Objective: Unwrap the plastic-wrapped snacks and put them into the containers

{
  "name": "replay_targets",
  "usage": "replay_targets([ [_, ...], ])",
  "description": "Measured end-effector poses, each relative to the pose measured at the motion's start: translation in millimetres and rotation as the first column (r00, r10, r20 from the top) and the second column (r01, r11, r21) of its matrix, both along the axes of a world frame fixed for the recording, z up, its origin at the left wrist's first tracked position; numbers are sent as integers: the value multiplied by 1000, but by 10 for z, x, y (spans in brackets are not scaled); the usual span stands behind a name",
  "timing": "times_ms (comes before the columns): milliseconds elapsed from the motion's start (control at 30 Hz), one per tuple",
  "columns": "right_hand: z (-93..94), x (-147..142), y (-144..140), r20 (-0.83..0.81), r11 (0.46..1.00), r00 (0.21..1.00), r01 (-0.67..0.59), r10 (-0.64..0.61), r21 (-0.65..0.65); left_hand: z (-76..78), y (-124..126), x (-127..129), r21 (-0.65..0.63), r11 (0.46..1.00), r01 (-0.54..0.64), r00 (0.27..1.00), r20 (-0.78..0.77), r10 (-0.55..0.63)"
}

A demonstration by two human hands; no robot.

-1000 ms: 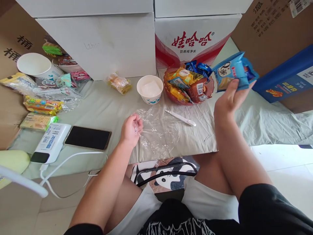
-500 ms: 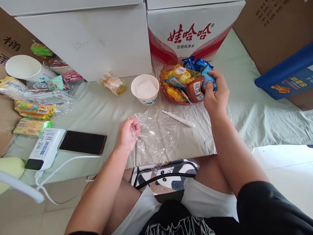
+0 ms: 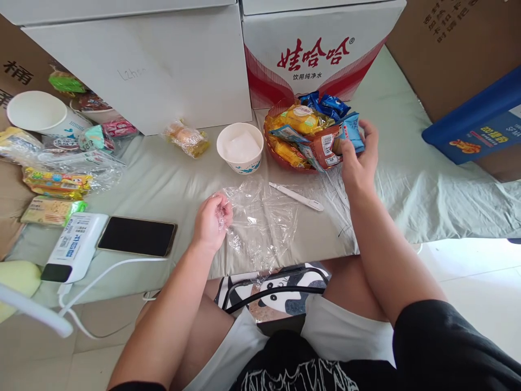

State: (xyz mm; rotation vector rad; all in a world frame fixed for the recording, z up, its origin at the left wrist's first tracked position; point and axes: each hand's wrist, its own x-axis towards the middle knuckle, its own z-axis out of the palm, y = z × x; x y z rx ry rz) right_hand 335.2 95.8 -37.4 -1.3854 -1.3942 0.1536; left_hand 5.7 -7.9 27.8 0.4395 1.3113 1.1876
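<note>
A: What's biggest in view?

B: Two white boxes (image 3: 142, 60) fill the top of the frame, the right one (image 3: 321, 49) printed in red. Below them a pale green cloth (image 3: 171, 179) covers the surface across the middle.

A: And on the cloth?

B: At center lies a crumpled sheet of clear plastic wrap (image 3: 260, 222). The left hand (image 3: 211, 220) is closed on its left edge, fingers pinched around a bunch of it. Above and right of that, a red basket (image 3: 280, 157) sits heaped with snack packets.

A: The right hand?

B: The right hand (image 3: 358, 160) is at the basket's right rim, fingers curled around a blue snack packet (image 3: 352, 133), which rests against the pile.

A: Smaller things?

B: A black phone (image 3: 136, 236) lies at left center, just beside a white power bank (image 3: 75, 247) with a cable. A white paper bowl (image 3: 240, 146) stands just left of the basket. A thin white tool (image 3: 297, 196) lies below the basket, on the wrap's upper edge.
</note>
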Motion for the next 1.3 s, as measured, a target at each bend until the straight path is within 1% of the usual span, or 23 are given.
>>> replay_targets([
  [133, 98, -16, -83, -66, 984, 997, 48, -37, 170, -1, -12, -19, -10, 1000, -7, 1000, 16, 7],
  [233, 269, -150, -336, -37, 941, 992, 124, -118, 314, -7, -17, -41, -7, 1000, 5, 1000, 23, -5],
  [267, 325, -231, -456, -21, 928, 993, 117, -117, 353, -9, -18, -53, -1, 1000, 24, 999, 30, -24],
  [333, 407, -431, -715, 23, 928, 1000, -15, 7, 372, -16, -19, -90, 22, 994, 104, 993, 54, -105],
  [400, 436, -642, -944, 99, 933, 966, -257, 239, 252, -24, -29, -143, 63, 968, 243, 965, 86, -248],
  [467, 410, -818, -1093, 116, 900, 896, -434, 428, 30, -29, -53, -207, 108, 907, 408, 897, 140, -420],
  [533, 344, -940, -1152, 25, 830, 841, -528, 541, -179, -31, -90, -267, 157, 822, 547, 794, 213, -569],
  [600, 274, -1015, -1155, -148, 725, 780, -621, 608, -297, -30, -129, -314, 193, 768, 611, 715, 283, -640],
  [633, 248, -1042, -1149, -244, 666, 737, -675, 630, -318, -30, -145, -332, 198, 767, 610, 705, 307, -640],
  [700, 232, -1083, -1141, -418, 563, 645, -763, 640, -316, -32, -159, -362, 166, 818, 551, 750, 333, -572],
  [733, 243, -1099, -1139, -480, 532, 615, -786, 626, -313, -34, -156, -376, 143, 852, 505, 786, 332, -521],
  [767, 263, -1112, -1138, -523, 522, 605, -792, 600, -317, -36, -147, -392, 128, 881, 456, 821, 321, -472],
  [800, 289, -1121, -1134, -553, 534, 614, -781, 563, -323, -39, -133, -409, 134, 904, 406, 853, 299, -427],
  [867, 346, -1126, -1116, -590, 603, 653, -730, 476, -322, -51, -100, -445, 204, 917, 343, 898, 214, -384],
  [933, 386, -1113, -1086, -614, 688, 685, -661, 391, -300, -73, -75, -477, 253, 890, 379, 908, 85, -410],
  [967, 398, -1102, -1071, -622, 717, 696, -632, 358, -294, -88, -69, -486, 239, 874, 423, 898, 19, -439],
  [1033, 407, -1077, -1050, -622, 742, 716, -596, 317, -307, -118, -68, -485, 155, 860, 486, 874, -107, -474],
  [1067, 407, -1065, -1047, -616, 747, 724, -587, 310, -312, -129, -70, -477, 122, 873, 473, 876, -168, -452],
  [1100, 407, -1055, -1050, -610, 753, 728, -582, 313, -307, -133, -72, -465, 122, 897, 426, 892, -225, -393],
  [1167, 409, -1038, -1064, -601, 777, 725, -574, 336, -258, -118, -73, -444, 225, 940, 256, 943, -271, -192],
  [1233, 411, -1023, -1079, -588, 812, 727, -551, 354, -192, -80, -73, -437, 363, 929, 71, 984, -179, -5],
  [1267, 412, -1016, -1082, -583, 826, 730, -538, 356, -169, -60, -75, -439, 401, 916, 21, 993, -117, 28],
  [1300, 411, -1008, -1082, -575, 836, 737, -525, 355, -156, -45, -78, -442, 408, 913, 22, 997, -77, 11],
])
